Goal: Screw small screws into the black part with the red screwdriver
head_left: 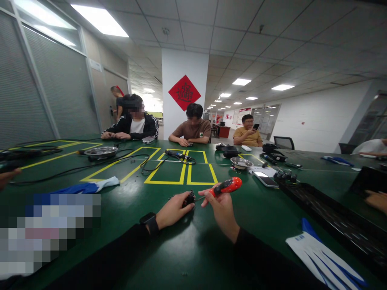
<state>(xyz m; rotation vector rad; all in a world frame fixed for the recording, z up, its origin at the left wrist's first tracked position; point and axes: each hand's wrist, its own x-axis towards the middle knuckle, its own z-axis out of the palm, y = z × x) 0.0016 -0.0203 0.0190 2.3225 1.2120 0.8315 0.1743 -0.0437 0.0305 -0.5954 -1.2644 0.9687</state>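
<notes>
My left hand (175, 210), with a dark watch on its wrist, is closed on a small black part (190, 197) at the green table. What kind of part it is cannot be made out, as the fingers cover much of it. My right hand (223, 209) grips a red and black screwdriver (226, 187) by its handle. The screwdriver lies nearly level, handle to the right, its thin shaft pointing left at the black part. Whether the tip touches the part is too small to tell.
Gloves (323, 255) and a long black tray (326, 217) lie to the right, near a phone (266, 179). Metal bowls (242, 162) and cables (157, 161) sit farther back on the table (145, 249). Blue-and-white gloves (81, 187) lie left. Several people sit around.
</notes>
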